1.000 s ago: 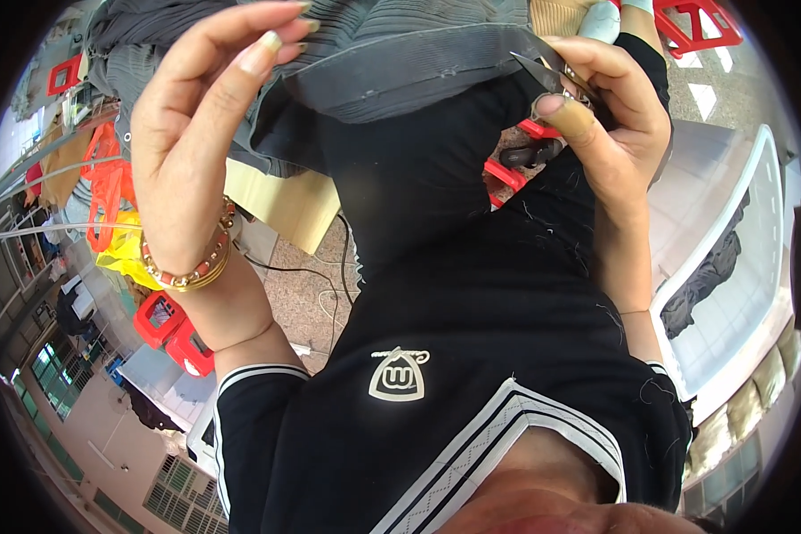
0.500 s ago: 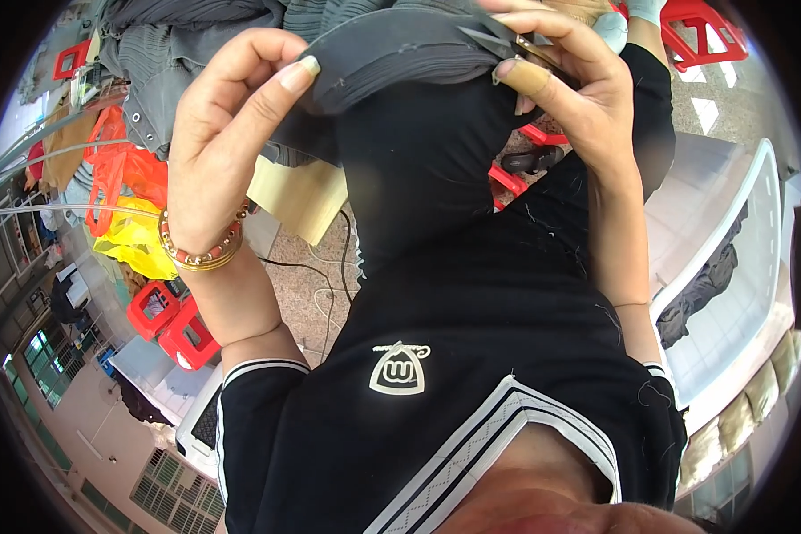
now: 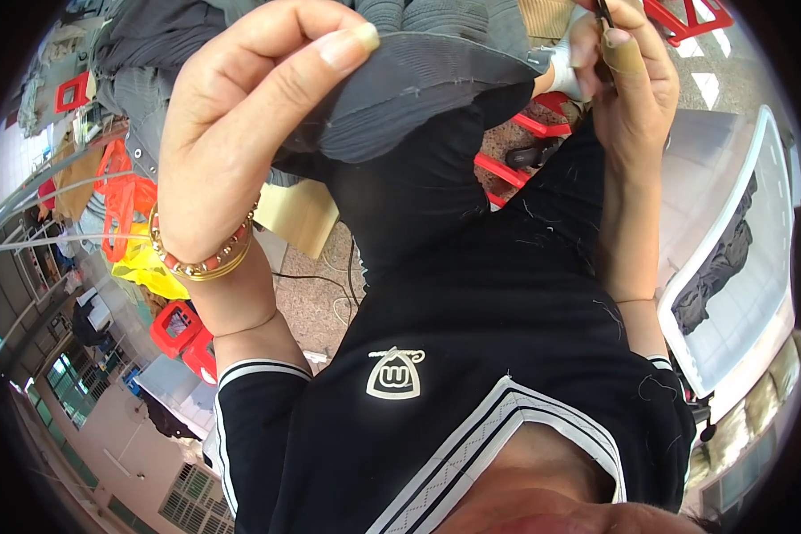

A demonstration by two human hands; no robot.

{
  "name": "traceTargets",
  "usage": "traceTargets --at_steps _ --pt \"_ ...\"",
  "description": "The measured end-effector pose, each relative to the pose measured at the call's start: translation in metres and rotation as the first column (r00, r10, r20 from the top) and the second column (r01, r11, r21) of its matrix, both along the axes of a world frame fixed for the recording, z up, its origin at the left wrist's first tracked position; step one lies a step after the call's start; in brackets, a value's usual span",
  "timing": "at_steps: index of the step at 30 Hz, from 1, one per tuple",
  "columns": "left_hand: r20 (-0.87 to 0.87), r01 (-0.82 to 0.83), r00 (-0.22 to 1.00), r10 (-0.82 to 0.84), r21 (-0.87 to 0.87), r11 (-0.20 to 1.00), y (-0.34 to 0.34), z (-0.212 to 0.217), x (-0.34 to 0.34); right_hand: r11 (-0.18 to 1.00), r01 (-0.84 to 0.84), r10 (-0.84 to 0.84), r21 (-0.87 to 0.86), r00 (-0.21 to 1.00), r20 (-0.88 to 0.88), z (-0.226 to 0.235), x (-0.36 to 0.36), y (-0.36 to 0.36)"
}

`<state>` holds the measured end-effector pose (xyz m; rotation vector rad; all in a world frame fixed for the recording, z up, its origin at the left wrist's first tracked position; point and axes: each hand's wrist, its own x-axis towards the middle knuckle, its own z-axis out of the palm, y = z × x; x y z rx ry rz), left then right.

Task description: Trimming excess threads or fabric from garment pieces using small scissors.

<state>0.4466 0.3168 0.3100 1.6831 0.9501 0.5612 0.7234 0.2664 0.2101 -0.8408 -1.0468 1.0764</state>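
Observation:
My left hand [image 3: 240, 142], with a gold and bead bracelet on the wrist, is raised close to the camera and pinches the edge of a grey ribbed fabric [image 3: 418, 89] between thumb and fingers. The fabric drapes across the top of the view over my black shirt. My right hand [image 3: 636, 89] is up at the top right, just right of the fabric's edge, fingers closed on a small dark tool [image 3: 603, 22] that is mostly hidden by the fingers. One finger of that hand wears a tan wrap.
A white plastic bin [image 3: 761, 169] with a dark garment [image 3: 716, 267] in it stands at my right. More grey garments [image 3: 142, 53] are heaped at the upper left. Red stools [image 3: 182, 329], a yellow bag [image 3: 151, 262] and a cardboard piece [image 3: 298, 214] lie on the floor.
Both hands have risen toward the camera. My left hand has lifted the grey fabric higher; my right hand has moved up and right along the fabric's edge.

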Motion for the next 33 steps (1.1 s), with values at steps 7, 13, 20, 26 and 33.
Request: traceTargets --at_steps 7,13,20,26,33 --pt "0.025 0.063 0.998 -0.062 -0.052 0.997 0.01 0.0 0.046 0.619 0.009 0.452 0.786 0.814 -0.365 -0.068 -0.02 0.051" --pt "0.259 -0.004 0.961 0.1 -0.346 0.938 0.012 0.0 0.069 0.999 -0.016 0.032 -0.047 0.932 0.362 0.053 -0.004 -0.02" --pt "0.866 0.504 0.362 -0.346 0.13 0.854 0.047 -0.069 0.077 0.904 -0.125 -0.227 0.41 0.671 0.706 0.041 -0.009 -0.011" --pt "0.866 0.554 0.331 -0.374 0.142 0.82 0.048 -0.062 0.083 0.911 -0.148 -0.205 0.385 0.647 0.734 0.04 -0.014 -0.007" --pt "0.082 -0.062 0.991 0.106 -0.423 0.904 0.011 0.008 0.078 0.921 -0.157 -0.183 0.356 0.633 0.752 0.042 -0.014 -0.007"
